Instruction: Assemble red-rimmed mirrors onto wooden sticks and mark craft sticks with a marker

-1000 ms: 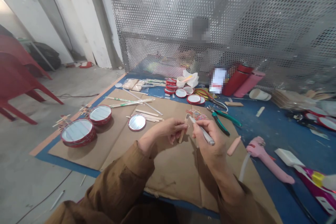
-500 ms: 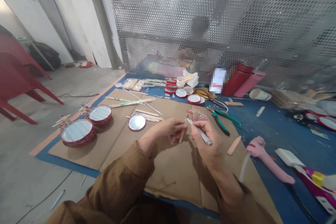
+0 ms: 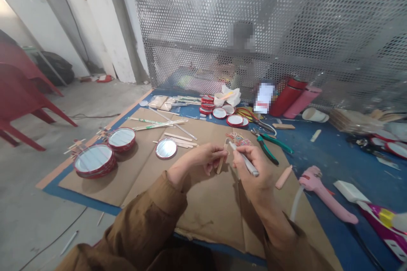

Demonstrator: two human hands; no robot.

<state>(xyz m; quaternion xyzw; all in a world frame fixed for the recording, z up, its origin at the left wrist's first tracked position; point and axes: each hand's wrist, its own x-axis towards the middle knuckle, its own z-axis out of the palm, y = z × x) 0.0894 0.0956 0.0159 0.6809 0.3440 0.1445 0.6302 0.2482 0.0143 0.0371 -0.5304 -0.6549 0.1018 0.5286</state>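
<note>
My left hand [image 3: 213,159] pinches a short wooden craft stick [image 3: 221,163] above the brown cardboard [image 3: 210,207]. The stick slants upright, its lower end below the fingers. In my right hand [image 3: 256,173] is a slim pale grey tool that looks like a craft knife [image 3: 249,165], its tip close to the stick's upper part. Whether the tip touches the stick I cannot tell. Just behind both hands lies a pile of coloured rubber bands [image 3: 240,139]. Green-handled pliers [image 3: 267,150] rest right of the pile. Left of my hands, a round red-rimmed disc [image 3: 165,148] lies near several loose wooden sticks [image 3: 178,137].
Red-rimmed drum-like pieces [image 3: 93,161] stand at left. A pink glue gun [image 3: 327,194], a wooden piece [image 3: 283,177] and a purple-and-white power strip [image 3: 381,220] lie at right. Behind are a phone [image 3: 263,98], a red bottle [image 3: 288,96] and a perforated metal screen [image 3: 190,21].
My right hand has shifted slightly right and down with the knife, its tip drawing back a little from the stick. The left hand stays nearly in place.
</note>
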